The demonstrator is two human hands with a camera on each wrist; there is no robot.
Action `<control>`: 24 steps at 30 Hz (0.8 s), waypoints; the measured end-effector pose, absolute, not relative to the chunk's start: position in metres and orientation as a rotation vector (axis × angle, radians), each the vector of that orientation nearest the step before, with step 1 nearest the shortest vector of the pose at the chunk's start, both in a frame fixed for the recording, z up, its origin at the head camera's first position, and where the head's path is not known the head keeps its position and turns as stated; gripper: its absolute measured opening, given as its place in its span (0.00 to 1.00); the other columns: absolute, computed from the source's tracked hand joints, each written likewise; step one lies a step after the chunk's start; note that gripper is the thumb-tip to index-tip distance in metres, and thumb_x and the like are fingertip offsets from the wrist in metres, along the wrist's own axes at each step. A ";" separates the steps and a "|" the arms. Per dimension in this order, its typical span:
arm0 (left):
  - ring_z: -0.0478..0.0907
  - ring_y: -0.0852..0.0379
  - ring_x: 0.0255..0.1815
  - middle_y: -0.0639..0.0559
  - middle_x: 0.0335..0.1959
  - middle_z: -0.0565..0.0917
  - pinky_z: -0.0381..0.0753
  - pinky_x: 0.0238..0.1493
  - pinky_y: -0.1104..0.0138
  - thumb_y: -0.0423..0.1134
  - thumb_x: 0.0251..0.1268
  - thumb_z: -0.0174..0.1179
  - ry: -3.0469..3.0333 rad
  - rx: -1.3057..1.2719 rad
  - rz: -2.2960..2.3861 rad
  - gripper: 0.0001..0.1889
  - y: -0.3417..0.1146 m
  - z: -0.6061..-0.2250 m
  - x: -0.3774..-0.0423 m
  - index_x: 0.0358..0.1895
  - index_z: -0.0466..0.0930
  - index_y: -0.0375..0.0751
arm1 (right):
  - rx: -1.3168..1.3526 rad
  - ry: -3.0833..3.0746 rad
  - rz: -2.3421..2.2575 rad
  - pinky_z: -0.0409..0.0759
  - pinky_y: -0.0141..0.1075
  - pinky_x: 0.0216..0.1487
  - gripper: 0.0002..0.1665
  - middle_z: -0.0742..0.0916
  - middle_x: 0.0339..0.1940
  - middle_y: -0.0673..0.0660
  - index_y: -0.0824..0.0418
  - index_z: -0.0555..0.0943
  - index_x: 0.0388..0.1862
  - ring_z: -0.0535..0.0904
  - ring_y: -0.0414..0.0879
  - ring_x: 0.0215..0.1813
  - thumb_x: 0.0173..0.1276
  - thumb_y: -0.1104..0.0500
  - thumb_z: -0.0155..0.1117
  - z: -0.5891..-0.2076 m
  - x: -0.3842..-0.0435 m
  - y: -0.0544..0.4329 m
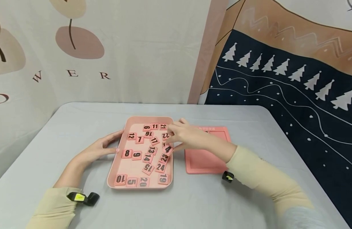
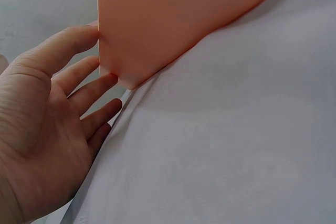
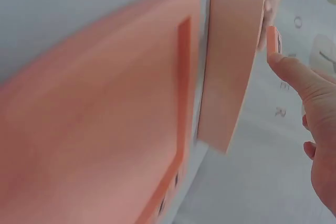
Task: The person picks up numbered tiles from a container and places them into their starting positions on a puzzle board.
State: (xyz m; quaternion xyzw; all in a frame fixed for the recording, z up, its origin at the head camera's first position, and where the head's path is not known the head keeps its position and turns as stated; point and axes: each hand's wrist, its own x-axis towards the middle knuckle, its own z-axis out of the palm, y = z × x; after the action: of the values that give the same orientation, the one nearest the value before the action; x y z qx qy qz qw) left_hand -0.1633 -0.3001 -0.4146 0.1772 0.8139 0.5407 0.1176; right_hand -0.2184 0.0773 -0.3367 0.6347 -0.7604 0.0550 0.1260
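Note:
A shallow pink tray (image 1: 112, 173) full of loose number tiles lies in the middle of the head view. My right hand (image 1: 185, 136) is over its right edge, pinching a small square tile marked 4 (image 1: 168, 149) between thumb and fingers; the right wrist view shows the tile's pink edge at the thumb tip. With relaxed, spread fingers, my left hand (image 1: 96, 150) touches the tray's left side. In the left wrist view its fingertips meet the outer wall. To the right of the tray lies a pink number board (image 1: 206, 161) with a raised border, partly behind my right forearm.
Among the tiles in the tray are an 8 (image 1: 126, 154), a 10 (image 1: 120, 179) and a 19 (image 1: 163, 179). A pale grey cloth (image 1: 87, 117) covers the table. Behind it hang a printed light curtain (image 1: 153, 63) and a dark cloth with white trees (image 1: 250, 82).

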 end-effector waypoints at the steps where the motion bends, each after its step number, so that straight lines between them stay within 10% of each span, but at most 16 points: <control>1: 0.46 0.39 0.73 0.39 0.74 0.56 0.55 0.59 0.84 0.33 0.64 0.61 2.382 0.516 1.582 0.38 -0.300 -0.415 -0.163 0.74 0.53 0.36 | 1.843 -2.209 0.172 0.58 0.39 0.41 0.19 0.73 0.36 0.48 0.49 0.88 0.42 0.67 0.44 0.39 0.51 0.46 0.77 -0.336 -0.221 0.083; 24: 0.46 0.40 0.74 0.41 0.74 0.56 0.56 0.60 0.81 0.34 0.65 0.61 2.403 0.501 1.546 0.37 -0.301 -0.415 -0.164 0.75 0.53 0.40 | 1.740 -2.287 -0.010 0.59 0.39 0.38 0.16 0.71 0.31 0.49 0.52 0.87 0.32 0.65 0.46 0.35 0.44 0.48 0.78 -0.344 -0.260 0.205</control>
State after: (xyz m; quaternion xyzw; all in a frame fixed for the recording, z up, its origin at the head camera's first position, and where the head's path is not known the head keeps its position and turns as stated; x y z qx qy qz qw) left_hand -0.1635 -0.3009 -0.4146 0.1715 0.8225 0.5289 0.1200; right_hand -0.2602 0.2049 -0.3440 0.6000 -0.7888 -0.0035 0.1336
